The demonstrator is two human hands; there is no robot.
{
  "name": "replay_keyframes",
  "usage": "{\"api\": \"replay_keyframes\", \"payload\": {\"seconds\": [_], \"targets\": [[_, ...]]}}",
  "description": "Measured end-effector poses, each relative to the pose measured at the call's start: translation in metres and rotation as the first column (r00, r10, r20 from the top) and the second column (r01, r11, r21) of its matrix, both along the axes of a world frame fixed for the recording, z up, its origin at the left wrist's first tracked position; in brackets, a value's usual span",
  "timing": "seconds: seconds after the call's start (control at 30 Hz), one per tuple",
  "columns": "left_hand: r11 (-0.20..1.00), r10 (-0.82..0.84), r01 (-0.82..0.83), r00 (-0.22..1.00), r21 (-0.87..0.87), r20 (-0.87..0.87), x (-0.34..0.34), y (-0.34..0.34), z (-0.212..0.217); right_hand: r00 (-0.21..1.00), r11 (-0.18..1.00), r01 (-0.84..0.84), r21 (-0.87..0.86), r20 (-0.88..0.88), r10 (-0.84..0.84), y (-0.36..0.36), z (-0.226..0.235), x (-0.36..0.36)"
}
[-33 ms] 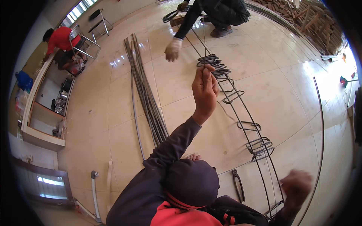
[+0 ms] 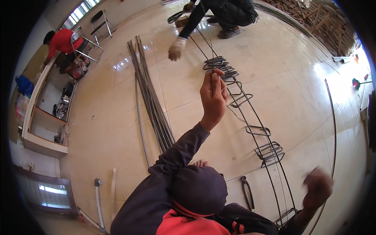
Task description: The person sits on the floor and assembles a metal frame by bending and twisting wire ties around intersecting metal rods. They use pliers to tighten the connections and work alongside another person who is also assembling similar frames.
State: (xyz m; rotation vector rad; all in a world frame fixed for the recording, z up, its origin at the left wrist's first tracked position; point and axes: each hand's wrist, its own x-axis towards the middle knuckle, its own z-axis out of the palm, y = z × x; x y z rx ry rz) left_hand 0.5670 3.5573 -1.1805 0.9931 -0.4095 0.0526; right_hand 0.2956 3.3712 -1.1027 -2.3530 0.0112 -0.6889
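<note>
My left hand [image 2: 213,96] is raised over the far part of a long rebar frame [image 2: 256,113], its thumb and fingers pinched together. What sits between the fingertips is too small to make out. Bent steel stirrups [image 2: 221,66] are bunched beside those fingertips, and more stirrups [image 2: 270,152] hang spaced along the two long bars. My right hand [image 2: 317,188] is over the floor, just right of the frame's near end, and its fingers are smeared by motion. Pincers [image 2: 247,192] lie on the floor left of the frame, near my knee.
A bundle of steel bars [image 2: 150,98] lies left of the frame; a single bar [image 2: 332,125] curves along the right. A co-worker [image 2: 223,15] with a gloved hand [image 2: 177,49] crouches at the far end. Another person [image 2: 64,45] sits by a low cabinet [image 2: 45,147].
My right hand has moved right and slightly away from me, off the frame's edge. The co-worker's gloved hand has shifted a little left. My left hand has hardly moved.
</note>
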Motion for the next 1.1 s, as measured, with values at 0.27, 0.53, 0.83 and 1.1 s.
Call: {"api": "replay_keyframes", "payload": {"seconds": [0.27,0.53,0.83,1.1], "targets": [[0.982,-0.024,0.014,0.998,-0.187,-0.05,-0.004,-0.013,0.006,0.771,0.958,-0.15,-0.246,-0.636,-0.042,-0.014,-0.155,0.037],[0.961,0.163,-0.185,0.979,-0.205,-0.122,0.039,0.037,-0.002,0.815,0.816,-0.335,0.471,-0.29,0.502,0.014,0.006,0.023],[0.956,0.192,-0.228,0.962,-0.187,-0.193,0.036,0.036,-0.008,0.938,0.937,0.342,0.073,0.034,-0.346,-0.024,-0.054,0.043],[0.975,0.175,-0.204,0.95,-0.088,-0.26,0.048,0.03,-0.035,0.477,0.756,-0.469,0.457,-0.589,0.652,0.022,-0.11,0.032]]}}
